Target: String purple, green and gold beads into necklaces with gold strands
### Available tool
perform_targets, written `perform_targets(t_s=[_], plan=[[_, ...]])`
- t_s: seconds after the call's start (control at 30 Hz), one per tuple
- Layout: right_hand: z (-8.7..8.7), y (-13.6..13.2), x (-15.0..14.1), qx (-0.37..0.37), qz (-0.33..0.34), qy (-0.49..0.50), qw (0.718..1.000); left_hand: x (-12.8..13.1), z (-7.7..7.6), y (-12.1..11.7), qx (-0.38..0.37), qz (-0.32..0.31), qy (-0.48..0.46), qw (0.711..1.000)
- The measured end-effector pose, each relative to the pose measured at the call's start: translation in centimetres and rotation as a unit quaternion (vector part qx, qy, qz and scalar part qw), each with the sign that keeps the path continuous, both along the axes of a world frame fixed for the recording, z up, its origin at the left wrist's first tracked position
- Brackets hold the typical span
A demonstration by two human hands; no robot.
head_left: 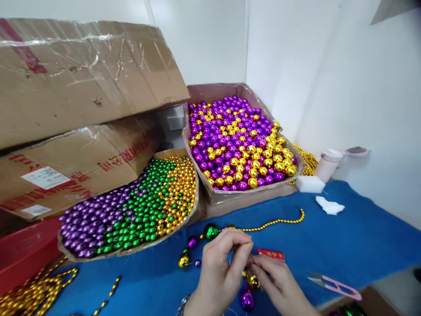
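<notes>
My left hand [223, 267] is closed in a pinch, thumb against forefinger, over the blue cloth. Close beside it, nearly touching, my right hand [278, 283] pinches too. Their fingertips meet on the thin string of a bead strand; the exact spot is hidden by the fingers. Out past the left hand curve the strand's large green bead [211, 231], a purple bead [192, 242] and a gold bead [183, 260]. Between and below the hands hang a gold bead [253, 281] and a big purple bead [246, 299]. A red label [271, 254] lies behind the right hand.
Boxes of purple and gold beads [230, 140] and of purple, green and gold beads [138, 210] stand behind. Pink thread snips [338, 287] lie at right. A gold bead chain [272, 224], white tissue [330, 205], pink cup [329, 164] and red bin [29, 252] are around.
</notes>
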State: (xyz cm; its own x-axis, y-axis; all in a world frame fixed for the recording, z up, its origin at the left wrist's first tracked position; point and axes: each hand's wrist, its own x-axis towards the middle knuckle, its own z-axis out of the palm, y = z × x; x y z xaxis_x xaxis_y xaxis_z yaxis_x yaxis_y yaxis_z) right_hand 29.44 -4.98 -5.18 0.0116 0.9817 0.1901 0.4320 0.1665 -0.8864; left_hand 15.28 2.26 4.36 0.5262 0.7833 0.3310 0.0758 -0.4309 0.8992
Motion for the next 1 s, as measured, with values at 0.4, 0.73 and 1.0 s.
perform_targets(t_s=[0.4, 0.73, 1.0], plan=[[-2.9, 0.8, 2.1, 0.020, -0.025, -0.073, 0.997, -0.1, -4.5, 1.3, 0.102, 0.067, 0.055, 0.991], [-2.5, 1.6, 0.3, 0.116, 0.008, -0.216, 0.969, -2.7, -5.4, 0.4, 0.346, 0.018, 0.367, 0.863], [-2.6, -0.3, -5.1, 0.151, -0.020, -0.380, 0.913, -10.9, -7.9, 1.5, 0.157, 0.120, 0.324, 0.925]])
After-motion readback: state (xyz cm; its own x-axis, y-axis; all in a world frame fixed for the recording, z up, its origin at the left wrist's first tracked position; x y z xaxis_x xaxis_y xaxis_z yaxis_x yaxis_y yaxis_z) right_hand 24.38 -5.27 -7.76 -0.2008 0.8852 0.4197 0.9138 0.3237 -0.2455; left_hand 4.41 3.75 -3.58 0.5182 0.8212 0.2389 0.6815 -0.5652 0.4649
